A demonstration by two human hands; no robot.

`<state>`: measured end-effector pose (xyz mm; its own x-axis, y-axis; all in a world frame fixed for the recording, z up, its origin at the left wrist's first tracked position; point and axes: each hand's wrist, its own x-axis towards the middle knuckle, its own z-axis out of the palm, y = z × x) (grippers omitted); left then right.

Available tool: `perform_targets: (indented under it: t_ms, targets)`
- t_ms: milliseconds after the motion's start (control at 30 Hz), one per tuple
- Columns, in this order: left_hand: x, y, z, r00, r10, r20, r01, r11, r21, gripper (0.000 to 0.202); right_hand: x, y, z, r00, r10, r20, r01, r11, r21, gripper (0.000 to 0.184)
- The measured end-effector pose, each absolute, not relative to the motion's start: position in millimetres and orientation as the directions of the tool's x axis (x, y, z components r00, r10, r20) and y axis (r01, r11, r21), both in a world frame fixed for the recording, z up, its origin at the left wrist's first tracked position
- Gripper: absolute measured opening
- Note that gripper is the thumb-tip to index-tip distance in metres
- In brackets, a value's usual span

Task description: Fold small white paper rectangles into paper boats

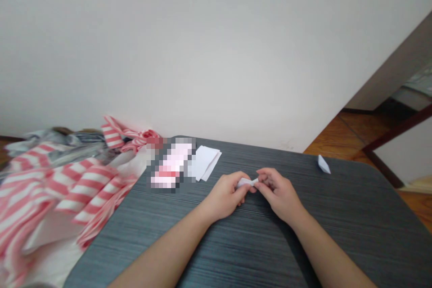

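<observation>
Left hand and right hand pinch a folded white paper — narrow (creased).

Bare white wall behind a dark grey wood-grain table. Orange-brown wood floor off to the right, with dark reddish trim edging a paler wall.
</observation>
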<state>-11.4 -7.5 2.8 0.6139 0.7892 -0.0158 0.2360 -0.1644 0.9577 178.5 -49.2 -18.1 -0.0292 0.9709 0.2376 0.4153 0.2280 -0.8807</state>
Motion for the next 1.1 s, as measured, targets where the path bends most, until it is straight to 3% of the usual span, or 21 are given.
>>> perform_targets:
  t_ms: [167, 333, 833, 1100]
  targets:
    - [-12, -8, 3, 0.601, 0.799, -0.028, 0.205, -0.12, 0.971, 0.02, 180, -49, -14, -0.04, 0.972, 0.231, 0.528, 0.217, -0.821, 0.008]
    - [-13, -7, 2, 0.605, 0.796, -0.037, 0.186, -0.095, 0.978, 0.017, 178, -49, -4, -0.076, 0.974, 0.212, 0.598, 0.215, -0.772, 0.019]
    - [-14, -6, 3, 0.617, 0.786, -0.038, 0.18, -0.095, 0.979, 0.016, 178, -50, 3, -0.17, 0.96, 0.221, 0.537, 0.278, -0.796, 0.02]
    - [-15, -6, 5, 0.628, 0.777, -0.046, 0.179, -0.086, 0.98, 0.02, 178, -50, -2, -0.116, 0.974, 0.193, 0.505, 0.225, -0.833, 0.017]
